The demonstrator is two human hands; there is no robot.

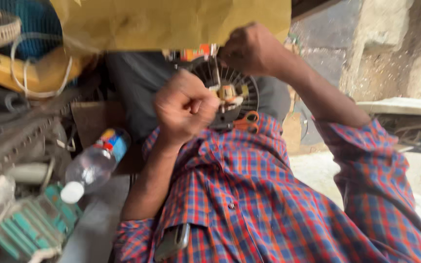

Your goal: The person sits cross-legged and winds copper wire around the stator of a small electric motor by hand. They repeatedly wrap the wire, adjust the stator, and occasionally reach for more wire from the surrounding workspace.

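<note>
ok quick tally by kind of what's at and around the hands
hands: 2, left hand, right hand
round finned motor part: 1
orange-handled scissors: 1
clear plastic bottle: 1
yellow sheet: 1
total: 6

grey concrete floor [98, 229], clear plastic water bottle with white cap [91, 168] lying tilted on it, green ribbed metal part [35, 226] just below-left of bottle, brown cardboard piece [91, 122] above bottle

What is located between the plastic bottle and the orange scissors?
In the head view, the left hand and its forearm lie between the plastic bottle and the orange scissors.
</note>
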